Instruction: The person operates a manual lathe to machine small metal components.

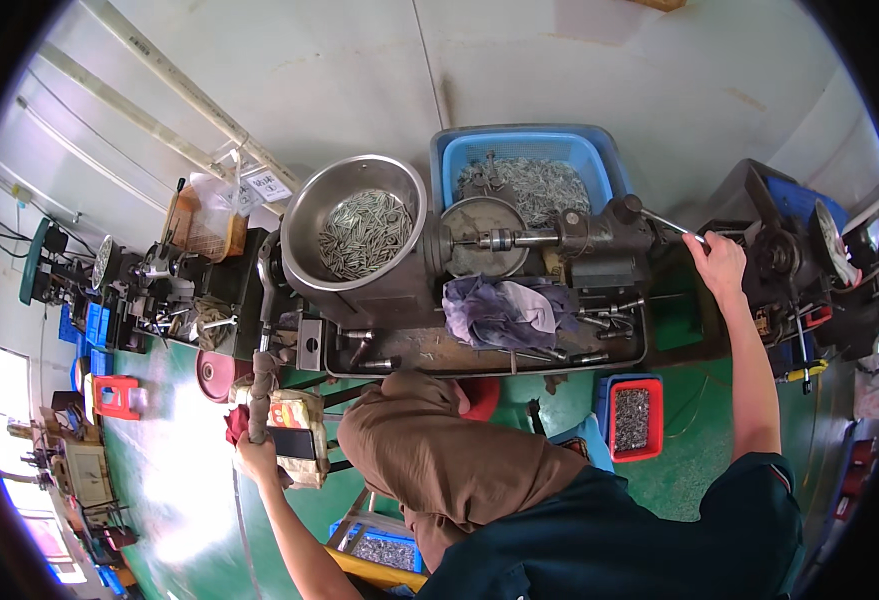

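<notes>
Both fists closed: left hand (256,457) round wrapped lever (260,395), right hand (719,262) round thin handle (675,228); fingers mostly hidden.

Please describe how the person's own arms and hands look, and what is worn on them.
Both forearms are bare, with no gloves, watch or rings visible on the left hand or the right hand. A dark teal short sleeve covers the right upper arm. The left sleeve cannot be seen clearly.

A long cloth-wrapped lever (259,395) rises upright at the machine's left side, its lower end gripped. A thin metal handle (671,226) juts out at the right, grasped at its tip.
</notes>
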Demonstrator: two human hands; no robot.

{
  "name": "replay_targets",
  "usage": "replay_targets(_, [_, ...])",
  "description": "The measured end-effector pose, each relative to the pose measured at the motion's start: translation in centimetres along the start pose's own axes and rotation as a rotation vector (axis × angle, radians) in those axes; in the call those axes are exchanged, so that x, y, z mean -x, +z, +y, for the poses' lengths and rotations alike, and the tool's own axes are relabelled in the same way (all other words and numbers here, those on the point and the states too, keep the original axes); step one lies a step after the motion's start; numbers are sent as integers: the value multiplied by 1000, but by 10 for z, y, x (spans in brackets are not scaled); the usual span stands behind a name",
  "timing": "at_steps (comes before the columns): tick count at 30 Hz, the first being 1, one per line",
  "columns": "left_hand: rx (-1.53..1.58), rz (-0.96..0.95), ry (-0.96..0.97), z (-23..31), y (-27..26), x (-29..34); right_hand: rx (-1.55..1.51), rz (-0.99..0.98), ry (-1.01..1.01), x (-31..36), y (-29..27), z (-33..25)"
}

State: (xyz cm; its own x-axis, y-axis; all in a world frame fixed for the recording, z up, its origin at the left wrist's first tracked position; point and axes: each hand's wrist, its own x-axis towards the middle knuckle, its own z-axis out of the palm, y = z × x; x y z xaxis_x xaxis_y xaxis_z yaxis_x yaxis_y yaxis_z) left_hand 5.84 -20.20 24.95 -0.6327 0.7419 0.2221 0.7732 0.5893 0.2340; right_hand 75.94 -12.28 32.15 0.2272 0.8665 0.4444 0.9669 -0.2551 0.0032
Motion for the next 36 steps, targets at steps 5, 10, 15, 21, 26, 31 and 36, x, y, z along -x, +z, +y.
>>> replay_targets(5, [20, -31, -13, 9, -7, 3, 9, 16, -11, 4, -1, -1])
replay_targets(10, [12, -12, -9, -1, -1, 1, 18, 0, 13, 5, -3, -5])
replay_targets(15, [7, -45, -21, 8, -6, 1, 44, -13, 27, 5, -3, -6])
replay_targets(21, [0, -58, -41, 5, -2, 1, 63, -4, 42, 7, -4, -7])
replay_targets(26, [4, -50, -43, 4, -3, 1, 69, -19, 59, 6, -5, -11])
replay_targets(31, [5, -45, -25, 9, -6, 1, 64, -34, 97, 7, -8, -14])
replay_targets(36, [-9, -49, -42, 12, -7, 2, 36, -64, 97, 6, -10, -14])
